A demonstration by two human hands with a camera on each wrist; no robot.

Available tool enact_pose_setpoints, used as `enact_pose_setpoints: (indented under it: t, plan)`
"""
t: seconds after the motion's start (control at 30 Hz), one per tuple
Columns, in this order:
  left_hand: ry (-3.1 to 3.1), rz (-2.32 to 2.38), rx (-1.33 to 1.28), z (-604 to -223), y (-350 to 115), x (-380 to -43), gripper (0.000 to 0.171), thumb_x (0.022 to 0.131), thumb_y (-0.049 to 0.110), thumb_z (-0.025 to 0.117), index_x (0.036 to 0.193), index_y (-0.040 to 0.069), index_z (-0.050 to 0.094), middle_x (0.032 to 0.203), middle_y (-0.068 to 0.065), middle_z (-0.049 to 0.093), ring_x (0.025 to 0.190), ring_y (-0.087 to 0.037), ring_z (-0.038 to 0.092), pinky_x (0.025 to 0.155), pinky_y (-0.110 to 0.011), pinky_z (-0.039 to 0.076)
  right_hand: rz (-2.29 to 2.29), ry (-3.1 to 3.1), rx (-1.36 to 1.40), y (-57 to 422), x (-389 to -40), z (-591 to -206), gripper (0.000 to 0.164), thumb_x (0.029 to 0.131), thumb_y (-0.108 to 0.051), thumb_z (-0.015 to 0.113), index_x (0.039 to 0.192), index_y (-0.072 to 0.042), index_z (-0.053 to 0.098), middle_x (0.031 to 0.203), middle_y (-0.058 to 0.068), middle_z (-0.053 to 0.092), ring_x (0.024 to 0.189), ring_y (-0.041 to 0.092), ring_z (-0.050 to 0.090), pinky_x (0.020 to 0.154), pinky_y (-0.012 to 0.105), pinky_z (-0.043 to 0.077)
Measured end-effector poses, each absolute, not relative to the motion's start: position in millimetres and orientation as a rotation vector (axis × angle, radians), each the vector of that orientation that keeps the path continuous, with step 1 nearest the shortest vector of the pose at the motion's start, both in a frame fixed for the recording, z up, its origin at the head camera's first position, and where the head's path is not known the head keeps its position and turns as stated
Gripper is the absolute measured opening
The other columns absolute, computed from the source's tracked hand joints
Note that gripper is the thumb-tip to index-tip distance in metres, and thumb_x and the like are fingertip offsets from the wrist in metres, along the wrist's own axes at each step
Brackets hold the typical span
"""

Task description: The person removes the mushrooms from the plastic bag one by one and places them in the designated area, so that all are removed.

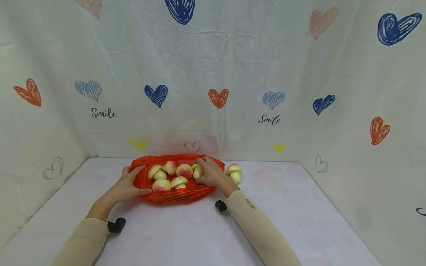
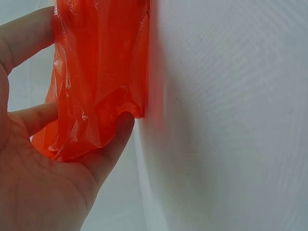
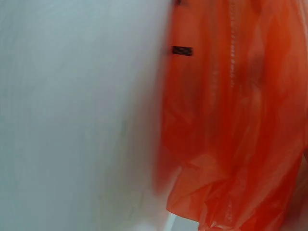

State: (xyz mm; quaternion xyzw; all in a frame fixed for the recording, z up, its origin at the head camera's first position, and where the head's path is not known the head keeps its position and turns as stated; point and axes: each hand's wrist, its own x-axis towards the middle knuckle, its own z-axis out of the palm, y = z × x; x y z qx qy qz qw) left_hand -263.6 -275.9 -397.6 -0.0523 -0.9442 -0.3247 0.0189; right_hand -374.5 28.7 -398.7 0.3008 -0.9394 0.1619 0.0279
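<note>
A red-orange plastic bag (image 1: 176, 197) lies open on the table in the head view, with several cream mushrooms (image 1: 179, 181) inside. Some round pieces in it (image 1: 184, 170) have a pinkish-red blush. At the bag's left side, my left hand (image 1: 128, 186) holds the rim, thumb at the front and fingers spread behind; the left wrist view shows the thumb (image 2: 113, 147) against the plastic. My right hand (image 1: 210, 173) reaches over the right rim and grips a mushroom (image 1: 198, 172) inside, its fingers partly covering it. The right wrist view shows mostly the bag's outer wall (image 3: 231, 120).
One more mushroom (image 1: 234, 173) lies on the white table (image 1: 283, 207), just right of the bag and my right hand. Behind the table hangs a pale curtain (image 1: 186, 122) printed with hearts. Black wrist mounts (image 1: 116, 225) sit on both forearms.
</note>
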Motion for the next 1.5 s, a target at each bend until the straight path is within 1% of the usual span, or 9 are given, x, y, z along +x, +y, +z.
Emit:
enact_pose_setpoints:
  t: [0.13, 0.37, 0.53, 0.63, 0.87, 1.1, 1.27, 1.37, 1.5]
  plan:
    - [-2.928, -0.997, -0.173, -397.8, -275.6, -262.6, 0.098, 0.076, 0.041, 0.078, 0.148, 0.001, 0.024, 0.134, -0.035, 0.013, 0.122, -0.059, 0.028, 0.094, -0.071, 0.032, 0.546, -2.864, 0.953, 32.5, -370.5, -392.8, 0.063, 0.078, -0.029, 0.075, 0.135, -0.021, 0.047, 0.133, 0.004, 0.044, 0.113, 0.02, 0.048, 0.097, 0.037, 0.044]
    - [-2.912, -0.999, -0.204, -401.7, -276.3, -264.4, 0.097, 0.076, 0.039, 0.078, 0.147, 0.001, 0.025, 0.133, -0.035, 0.016, 0.121, -0.057, 0.029, 0.094, -0.071, 0.033, 0.531, -2.821, 0.983, 39.7, -360.6, -388.6, 0.061, 0.079, -0.029, 0.075, 0.133, -0.023, 0.047, 0.133, 0.002, 0.044, 0.118, 0.019, 0.044, 0.098, 0.038, 0.045]
    - [-2.922, -0.98, -0.185, -399.0, -277.5, -263.1, 0.098, 0.076, 0.042, 0.078, 0.147, 0.001, 0.025, 0.134, -0.037, 0.013, 0.121, -0.059, 0.029, 0.093, -0.071, 0.033, 0.47, -2.758, 1.006, 45.9, -354.1, -383.3, 0.062, 0.08, -0.031, 0.075, 0.135, -0.024, 0.046, 0.135, 0.001, 0.043, 0.122, 0.02, 0.042, 0.098, 0.038, 0.045]
    - [-2.925, -0.964, -0.177, -398.7, -279.5, -262.1, 0.098, 0.076, 0.042, 0.078, 0.147, 0.001, 0.025, 0.135, -0.038, 0.013, 0.12, -0.06, 0.028, 0.092, -0.072, 0.034, 0.437, -2.684, 1.063, 51.0, -350.5, -379.6, 0.062, 0.08, -0.031, 0.075, 0.135, -0.023, 0.047, 0.133, 0.0, 0.044, 0.121, 0.02, 0.043, 0.097, 0.037, 0.046]
    - [-2.919, -0.985, -0.201, -401.6, -278.7, -264.1, 0.099, 0.075, 0.042, 0.078, 0.148, 0.001, 0.024, 0.135, -0.037, 0.013, 0.12, -0.059, 0.029, 0.092, -0.072, 0.034, 0.506, -2.577, 1.114, 69.8, -338.1, -371.7, 0.058, 0.078, -0.023, 0.074, 0.131, -0.022, 0.049, 0.135, 0.002, 0.043, 0.119, 0.021, 0.045, 0.096, 0.037, 0.047]
    - [-2.911, -0.976, -0.213, -401.4, -279.3, -265.5, 0.097, 0.076, 0.039, 0.078, 0.147, 0.0, 0.025, 0.134, -0.037, 0.014, 0.119, -0.06, 0.029, 0.091, -0.071, 0.035, 0.61, -2.552, 1.076, 90.6, -329.8, -367.2, 0.061, 0.078, -0.021, 0.075, 0.133, -0.023, 0.049, 0.138, -0.001, 0.04, 0.121, 0.017, 0.043, 0.093, 0.032, 0.05]
    - [-2.923, -0.991, -0.202, -400.7, -279.1, -264.4, 0.098, 0.075, 0.039, 0.078, 0.146, -0.001, 0.025, 0.134, -0.038, 0.013, 0.12, -0.061, 0.028, 0.091, -0.071, 0.036, 0.659, -2.455, 1.107, 109.6, -329.1, -366.3, 0.061, 0.077, -0.017, 0.074, 0.133, -0.017, 0.05, 0.135, 0.003, 0.042, 0.118, 0.018, 0.045, 0.089, 0.031, 0.051]
    - [-2.924, -0.992, -0.194, -400.9, -278.9, -264.5, 0.098, 0.075, 0.04, 0.078, 0.146, -0.001, 0.025, 0.134, -0.038, 0.013, 0.12, -0.061, 0.028, 0.091, -0.071, 0.035, 0.67, -2.387, 1.138, 123.4, -332.0, -367.3, 0.059, 0.076, -0.015, 0.074, 0.131, -0.013, 0.051, 0.133, 0.005, 0.043, 0.116, 0.019, 0.047, 0.091, 0.033, 0.051]
    - [-2.924, -0.989, -0.187, -401.6, -278.6, -265.6, 0.099, 0.075, 0.041, 0.078, 0.147, -0.001, 0.025, 0.134, -0.038, 0.013, 0.12, -0.061, 0.028, 0.091, -0.071, 0.036, 0.688, -2.35, 1.13, 142.5, -336.7, -370.2, 0.059, 0.074, -0.016, 0.076, 0.128, -0.012, 0.052, 0.132, 0.005, 0.044, 0.116, 0.02, 0.048, 0.093, 0.037, 0.049]
